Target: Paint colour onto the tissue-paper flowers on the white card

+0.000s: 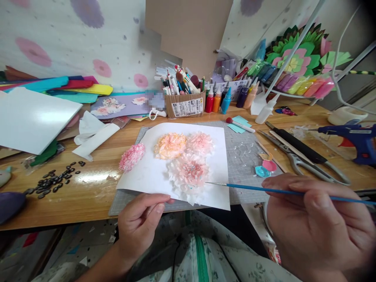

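Thin brush (246, 187), ruffled flower (192, 172)

The right hand (317, 221) grips the brush; left of its fingers, the pink-white flower lies on smooth paper (152, 176). The left hand (139, 221) curls at the paper's near edge; pinching or not, I cannot tell.

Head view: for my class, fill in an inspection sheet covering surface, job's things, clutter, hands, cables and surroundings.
Surface: wooden table, grey cutting mat on it.
Job's things: white paper bearing three ruffled flowers, with a pink flower at its left edge; blue brush.
Clutter: scissors, glue gun, paint bottles, scattered dark oval pieces.
Hands: right hand holds the brush, tip by the nearest flower; left hand at the paper's near edge, grip unclear.
Cables: apparently a white cord, upper right.
Surroundings: patterned wall behind.
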Tool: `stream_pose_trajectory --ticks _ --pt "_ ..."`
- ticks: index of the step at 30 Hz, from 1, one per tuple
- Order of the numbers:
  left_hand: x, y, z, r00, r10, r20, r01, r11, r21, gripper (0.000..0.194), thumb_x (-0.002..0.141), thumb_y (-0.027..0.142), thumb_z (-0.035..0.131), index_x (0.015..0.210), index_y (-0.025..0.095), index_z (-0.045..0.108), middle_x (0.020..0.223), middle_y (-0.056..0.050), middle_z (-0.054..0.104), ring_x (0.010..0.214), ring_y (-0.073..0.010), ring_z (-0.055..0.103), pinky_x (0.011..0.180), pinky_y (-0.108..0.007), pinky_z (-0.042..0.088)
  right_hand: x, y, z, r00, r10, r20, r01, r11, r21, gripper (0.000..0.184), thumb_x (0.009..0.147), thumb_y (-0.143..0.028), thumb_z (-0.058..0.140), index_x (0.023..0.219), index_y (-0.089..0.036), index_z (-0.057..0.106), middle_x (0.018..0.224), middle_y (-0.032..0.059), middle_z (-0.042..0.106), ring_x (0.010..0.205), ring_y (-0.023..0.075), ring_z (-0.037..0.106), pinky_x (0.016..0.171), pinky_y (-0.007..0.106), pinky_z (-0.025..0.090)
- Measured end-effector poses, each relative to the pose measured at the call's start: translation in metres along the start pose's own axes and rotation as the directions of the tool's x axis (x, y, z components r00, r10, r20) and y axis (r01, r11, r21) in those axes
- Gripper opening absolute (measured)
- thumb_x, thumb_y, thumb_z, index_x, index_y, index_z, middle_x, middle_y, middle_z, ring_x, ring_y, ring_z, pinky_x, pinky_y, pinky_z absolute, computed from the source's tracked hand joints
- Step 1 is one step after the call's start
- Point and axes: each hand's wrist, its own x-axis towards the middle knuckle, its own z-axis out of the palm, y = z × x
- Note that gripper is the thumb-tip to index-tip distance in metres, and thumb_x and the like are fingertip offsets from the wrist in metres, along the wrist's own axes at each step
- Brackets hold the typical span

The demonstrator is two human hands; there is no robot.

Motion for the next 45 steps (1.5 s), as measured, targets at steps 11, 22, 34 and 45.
stream_pose_trajectory --ticks 11,22,34,45 --pt "0.004 0.009 0.006 0.99 -0.122 -0.063 0.122 0.992 -0.012 0.017 0.091 0.033 0.065 0.088 0.026 0.08 0.074 -0.003 0.081 0.063 -0.021 0.073 0.056 -0.031 0.059 -0.003 0.01 -0.007 0.992 0.126 0.018 -0.127 0.991 0.04 0.009 0.086 -0.025 0.074 0.079 -0.02 0.073 0.07 -0.0004 0.073 0.057 0.0164 0.069 0.052 0.031 0.06" --pt "0.004 0.007 0.005 0.991 -0.119 -0.053 0.121 0.992 0.022 0.022 0.093 0.041 0.064 0.088 0.026 0.08 0.074 -0.004 0.081 0.065 -0.0224 0.075 0.059 -0.033 0.062 -0.002 0.014 0.003 0.952 0.302 -0.048 -0.297 0.95 0.1 0.024 0.08 -0.032 0.085 0.074 -0.017 0.067 0.063 -0.0042 0.067 0.047 0.0114 0.063 0.047 0.024 0.052" --pt "0.005 0.007 0.005 0.991 -0.112 -0.072 0.114 0.993 0.023 0.021 0.091 0.037 0.064 0.085 0.025 0.08 0.072 -0.004 0.08 0.065 -0.0222 0.074 0.059 -0.033 0.06 0.004 0.021 0.018 0.937 0.343 -0.071 -0.334 0.935 0.115 0.032 0.081 -0.039 0.084 0.074 -0.017 0.061 0.065 -0.0048 0.064 0.048 0.0093 0.06 0.05 0.025 0.051" --pt "0.004 0.005 0.003 0.994 -0.094 -0.055 0.095 0.995 0.023 0.019 0.091 0.036 0.065 0.087 0.026 0.08 0.074 -0.003 0.081 0.061 -0.0206 0.072 0.054 -0.031 0.058 0.001 0.02 0.014 0.919 0.388 -0.071 -0.375 0.915 0.146 0.03 0.079 -0.037 0.084 0.076 -0.018 0.062 0.066 -0.0041 0.067 0.049 0.0102 0.061 0.051 0.026 0.052"
